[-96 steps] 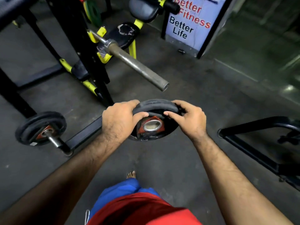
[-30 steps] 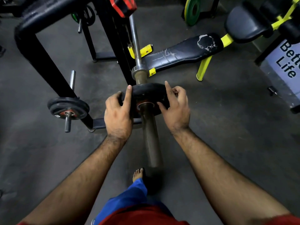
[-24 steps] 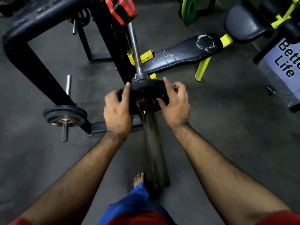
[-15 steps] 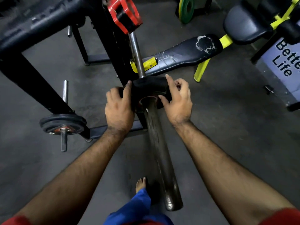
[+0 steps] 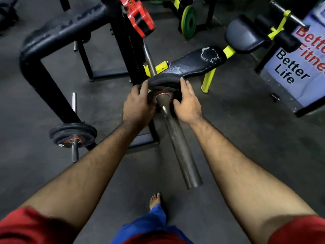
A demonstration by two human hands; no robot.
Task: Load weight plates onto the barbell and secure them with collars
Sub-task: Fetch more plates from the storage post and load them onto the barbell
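- The weight plate, black with a red hub ring, sits threaded on the barbell sleeve, pushed far up towards the rack end; most of the sleeve's bare steel runs back towards the person.
- The left hand holds the plate's left rim, fingers lying up over the edge; the right hand mirrors it on the right rim, fingers spread along the edge and thumb near the hub. Both grips are wide, each wrapping part of the rim rather than closing tight.
- The plate looks small, rigid and dense; it is likely moderately heavy for its size, and its rubbery-looking rim should give good purchase. Opposite edges, as held here, are the sensible hold, since that keeps the bore square on the sleeve and the plate from binding.
- No collar is on the sleeve yet; a red clamp further up the bar may be a collar, though this cannot be told for sure.
- Left of the arms, a loaded storage peg carries similar plates.
- A sign at the right reads "Better Life", with red lettering above cut off by the frame edge.
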